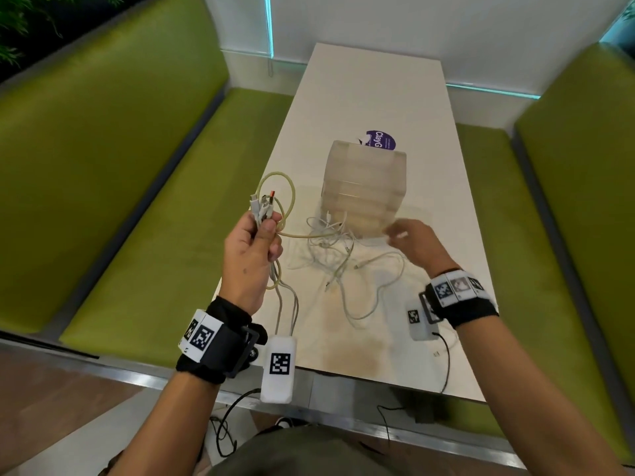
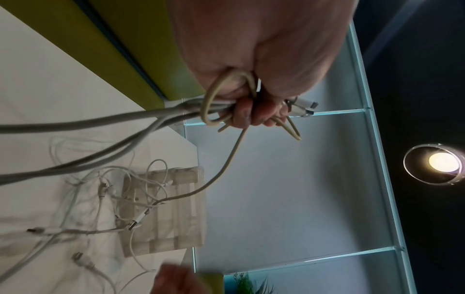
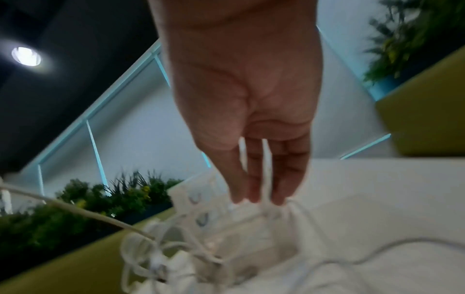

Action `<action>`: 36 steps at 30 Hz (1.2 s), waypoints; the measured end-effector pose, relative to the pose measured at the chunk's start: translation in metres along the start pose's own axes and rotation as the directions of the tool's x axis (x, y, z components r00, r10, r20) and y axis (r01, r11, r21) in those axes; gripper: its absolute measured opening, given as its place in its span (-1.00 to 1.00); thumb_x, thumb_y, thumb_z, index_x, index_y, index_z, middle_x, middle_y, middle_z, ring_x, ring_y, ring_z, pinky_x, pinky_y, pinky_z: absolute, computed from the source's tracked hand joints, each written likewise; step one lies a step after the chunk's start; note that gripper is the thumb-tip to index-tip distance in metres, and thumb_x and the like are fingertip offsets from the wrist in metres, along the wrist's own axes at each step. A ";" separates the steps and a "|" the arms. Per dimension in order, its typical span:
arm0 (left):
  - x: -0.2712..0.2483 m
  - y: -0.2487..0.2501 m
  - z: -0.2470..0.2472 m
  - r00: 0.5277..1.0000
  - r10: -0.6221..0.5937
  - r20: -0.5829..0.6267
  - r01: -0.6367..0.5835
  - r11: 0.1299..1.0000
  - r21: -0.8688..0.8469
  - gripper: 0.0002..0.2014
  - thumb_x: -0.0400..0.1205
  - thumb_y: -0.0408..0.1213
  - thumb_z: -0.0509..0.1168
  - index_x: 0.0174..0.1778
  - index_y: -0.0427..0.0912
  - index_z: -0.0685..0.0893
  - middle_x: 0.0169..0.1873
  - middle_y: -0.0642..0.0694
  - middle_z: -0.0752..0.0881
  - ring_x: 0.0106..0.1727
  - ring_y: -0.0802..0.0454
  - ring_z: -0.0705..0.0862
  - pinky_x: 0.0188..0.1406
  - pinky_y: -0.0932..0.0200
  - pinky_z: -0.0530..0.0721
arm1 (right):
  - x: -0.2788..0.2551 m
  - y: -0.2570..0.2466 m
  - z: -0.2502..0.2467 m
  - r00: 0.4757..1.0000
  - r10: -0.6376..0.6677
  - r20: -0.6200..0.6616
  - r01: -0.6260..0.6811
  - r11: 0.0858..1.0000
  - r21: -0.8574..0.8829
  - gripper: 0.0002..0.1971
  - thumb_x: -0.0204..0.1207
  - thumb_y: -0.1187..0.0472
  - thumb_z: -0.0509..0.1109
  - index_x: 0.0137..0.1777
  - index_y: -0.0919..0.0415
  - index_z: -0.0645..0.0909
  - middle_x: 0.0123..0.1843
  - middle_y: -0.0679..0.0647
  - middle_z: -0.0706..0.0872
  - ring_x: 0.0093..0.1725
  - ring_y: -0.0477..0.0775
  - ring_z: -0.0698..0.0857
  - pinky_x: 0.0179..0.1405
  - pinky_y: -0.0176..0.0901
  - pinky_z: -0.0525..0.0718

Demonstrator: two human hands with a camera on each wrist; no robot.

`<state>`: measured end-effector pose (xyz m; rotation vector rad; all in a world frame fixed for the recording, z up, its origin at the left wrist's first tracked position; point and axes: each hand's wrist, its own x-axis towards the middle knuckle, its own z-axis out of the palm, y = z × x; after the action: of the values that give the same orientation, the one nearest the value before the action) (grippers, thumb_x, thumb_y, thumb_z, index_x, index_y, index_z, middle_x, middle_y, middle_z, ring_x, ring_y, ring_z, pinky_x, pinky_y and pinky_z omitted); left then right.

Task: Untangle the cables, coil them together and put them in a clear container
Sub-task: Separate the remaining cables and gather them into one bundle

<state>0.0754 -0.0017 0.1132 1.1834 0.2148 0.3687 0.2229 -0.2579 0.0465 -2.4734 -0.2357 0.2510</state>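
My left hand (image 1: 263, 231) is raised over the table's left edge and grips a bundle of cable ends (image 1: 263, 204), plugs sticking up, with a yellowish cable (image 1: 292, 194) looped round it. In the left wrist view the fingers (image 2: 251, 115) curl round the same plugs (image 2: 300, 106). The yellowish cable runs down into a tangle of white cables (image 1: 336, 249) lying on the table in front of the clear container (image 1: 366, 187). My right hand (image 1: 409, 235) hovers blurred beside the container's base, fingers straight (image 3: 256, 175) and pointing down at the tangle (image 3: 151, 258). Whether they touch a strand is unclear.
The white table (image 1: 371, 84) is narrow and runs away from me between two green benches (image 1: 137, 166) (image 1: 567, 201). A purple sticker (image 1: 381, 139) lies behind the container. White sensor packs (image 1: 280, 365) dangle under both wrists.
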 end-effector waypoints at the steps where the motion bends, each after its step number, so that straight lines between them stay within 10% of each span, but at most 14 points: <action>1: 0.000 -0.001 0.000 1.000 -0.005 0.004 0.005 1.000 0.001 -0.80 0.73 -0.48 0.08 -0.05 -0.17 0.58 -0.23 0.12 0.68 -0.48 0.21 0.36 -0.48 0.37 0.35 | -0.006 0.019 -0.002 0.992 0.124 0.032 -0.116 0.977 -0.180 -0.77 0.47 0.30 0.46 0.12 0.26 0.68 0.15 0.17 0.74 0.13 0.19 0.69 0.12 -0.11 0.57; 6: 0.000 -0.007 0.008 0.998 -0.022 0.054 0.020 0.999 0.024 -0.83 0.73 -0.46 0.09 -0.01 -0.18 0.58 -0.30 0.20 0.69 -0.49 0.22 0.36 -0.47 0.37 0.35 | -0.053 0.084 0.011 0.815 0.558 0.156 -0.388 0.726 -0.568 -0.50 0.40 0.13 0.52 0.25 0.33 0.48 0.23 0.25 0.66 0.21 0.25 0.65 0.14 -0.01 0.61; 11: -0.004 -0.010 0.017 0.996 -0.035 0.088 0.032 0.999 0.031 -0.80 0.73 -0.46 0.09 -0.03 -0.15 0.58 -0.27 0.20 0.70 -0.50 0.22 0.37 -0.48 0.37 0.34 | -0.057 0.067 0.022 0.896 0.409 0.173 -0.393 0.912 -0.121 -0.89 0.43 0.35 0.49 -0.15 0.27 0.59 -0.16 0.21 0.73 -0.22 0.17 0.70 -0.13 -0.07 0.66; 15: -0.006 -0.012 0.019 0.994 -0.050 0.093 0.047 0.998 0.028 -0.80 0.73 -0.47 0.08 -0.04 -0.16 0.58 -0.27 0.20 0.70 -0.50 0.23 0.38 -0.47 0.37 0.34 | -0.053 0.018 0.019 0.994 0.109 -0.016 -0.093 0.903 0.419 -0.91 0.44 0.33 0.50 -0.13 0.28 0.64 -0.26 0.09 0.72 -0.24 0.07 0.67 -0.18 -0.29 0.64; 20: -0.008 -0.011 0.018 0.994 -0.054 0.093 0.054 0.999 0.002 -0.78 0.73 -0.47 0.07 -0.05 -0.16 0.58 -0.28 0.20 0.70 -0.51 0.23 0.37 -0.47 0.38 0.34 | -0.042 -0.020 0.029 0.981 -0.117 -0.151 0.132 0.987 0.092 -0.64 0.49 0.13 0.46 0.29 0.08 0.58 0.25 0.11 0.55 0.19 0.06 0.56 0.21 -0.09 0.57; 23: -0.011 -0.008 0.020 0.994 -0.053 0.100 0.055 0.998 -0.019 -0.79 0.73 -0.48 0.06 -0.05 -0.17 0.58 -0.29 0.20 0.69 -0.51 0.23 0.37 -0.48 0.38 0.33 | -0.041 -0.041 0.042 0.977 -0.211 -0.031 0.213 0.963 0.167 -0.46 0.46 0.21 0.49 0.45 -0.02 0.48 0.22 0.02 0.46 -0.05 -0.02 0.57 0.06 -0.32 0.54; 28: -0.021 0.004 0.026 0.988 -0.008 0.155 0.016 0.999 -0.051 -0.87 0.70 -0.42 0.15 -0.01 -0.17 0.59 -0.28 0.19 0.69 -0.51 0.22 0.36 -0.48 0.35 0.32 | -0.018 -0.056 0.065 0.972 -0.232 -0.027 0.234 0.966 0.109 -0.87 0.53 0.27 0.41 0.05 0.25 0.69 0.03 0.11 0.54 -0.12 0.05 0.59 -0.01 -0.23 0.55; 36: -0.038 0.044 0.020 0.974 0.140 0.180 -0.123 0.987 -0.103 -0.86 0.61 -0.36 0.16 0.02 -0.20 0.58 -0.28 0.15 0.70 -0.51 0.22 0.38 -0.45 0.28 0.33 | 0.023 -0.045 0.058 0.992 -0.127 0.014 0.128 0.985 -0.120 -0.90 0.50 0.35 0.39 -0.09 0.35 0.72 -0.04 0.29 0.64 -0.05 0.27 0.65 -0.02 -0.07 0.55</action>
<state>0.0401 -0.0192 0.1603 1.1370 -0.0438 0.3775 0.2265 -0.1839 0.0258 -2.5643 -0.4217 0.1953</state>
